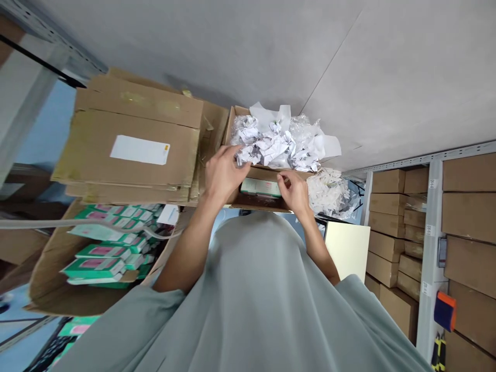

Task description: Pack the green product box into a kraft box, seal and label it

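Note:
My left hand (223, 174) is at the left side of an open cardboard box (256, 204), thumb and fingers apart, right beside crumpled white paper (273, 147). I cannot tell whether its fingertips touch the paper. Over the right end of the box is my right hand (294, 192), its fingers curled together; whatever may be between them is hidden. A white and green carton (260, 187) lies inside the box, between my hands. The crumpled paper and some clear plastic wrap (304, 129) fill another cardboard box (231, 121) just behind.
Flattened cardboard boxes (135, 121) are stacked at left, above a large carton (46, 279) of green and white boxes (96, 266). Shredded paper (329, 191) sits right of my right hand. Shelves (428, 248) with brown boxes (387, 222) stand at right; a grey wall (251, 46) rises behind.

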Available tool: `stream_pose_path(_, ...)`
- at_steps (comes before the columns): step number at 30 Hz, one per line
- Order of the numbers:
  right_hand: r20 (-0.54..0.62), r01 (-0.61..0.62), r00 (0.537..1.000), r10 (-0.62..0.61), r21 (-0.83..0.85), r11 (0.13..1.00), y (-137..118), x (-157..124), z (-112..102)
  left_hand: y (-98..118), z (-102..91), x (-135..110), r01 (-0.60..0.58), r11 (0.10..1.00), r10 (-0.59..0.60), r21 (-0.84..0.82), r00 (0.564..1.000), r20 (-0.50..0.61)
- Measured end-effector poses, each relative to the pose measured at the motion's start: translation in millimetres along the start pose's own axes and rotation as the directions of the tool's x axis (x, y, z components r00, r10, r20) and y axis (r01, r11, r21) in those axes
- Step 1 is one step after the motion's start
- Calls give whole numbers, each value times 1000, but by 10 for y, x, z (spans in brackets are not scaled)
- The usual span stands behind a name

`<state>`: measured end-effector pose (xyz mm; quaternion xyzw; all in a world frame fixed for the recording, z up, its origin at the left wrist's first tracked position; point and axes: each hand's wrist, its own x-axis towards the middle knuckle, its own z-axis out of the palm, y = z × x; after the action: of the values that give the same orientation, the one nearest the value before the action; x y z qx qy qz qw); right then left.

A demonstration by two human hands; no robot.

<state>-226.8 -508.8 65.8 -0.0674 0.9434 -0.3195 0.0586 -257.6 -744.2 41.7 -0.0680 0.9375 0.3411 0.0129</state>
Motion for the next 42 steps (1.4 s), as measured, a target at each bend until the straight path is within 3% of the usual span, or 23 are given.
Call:
stream_pose_path(2, 42, 19, 999, -22, 73, 997, -21, -25, 41, -10, -63, -153, 3, 997, 0, -78, 999, 36)
stream_pose_path(5, 160, 42, 985, -63, 134, 990, -12, -65, 167, -72, -15, -386, 28, 982, 11, -188, 979, 202)
stream_pose_path(8, 277, 38, 958, -71, 122, 992, 51, -101, 353, -205, 179, -549, 36, 972, 39, -231, 949, 313)
stream_pose_path(13, 341, -32, 940, 12, 54, 998, 162, -105, 676, -439, 521, -600, 48, 980, 26, -192, 931, 364)
stream_pose_path(19, 334, -95, 935, 121, -92, 991, 129, -40, 792, -489, 597, -552, -22, 993, 56, -119, 957, 284)
stream_pose_path(23, 151, -46, 986, 65, -125, 991, 13, 82, 610, -410, 413, -515, -39, 995, 54, -96, 985, 166)
stream_pose_path(27, 10, -73, 997, 78, -259, 963, -126, 424, 460, -239, 225, -318, -82, 990, 87, -114, 995, 41)
stream_pose_path(34, 46, -211, 966, 253, -425, 880, -218, 915, 465, 41, 309, 108, -140, 988, 147, -71, 985, 96)
stream_pose_path(38, 46, -202, 969, 241, -406, 891, -210, 932, 451, 85, 402, 159, -129, 989, 135, -74, 988, 77)
stream_pose_path(42, -53, -203, 979, 196, -321, 925, -157, 834, 380, 86, 429, 128, -135, 981, 140, -140, 990, 27)
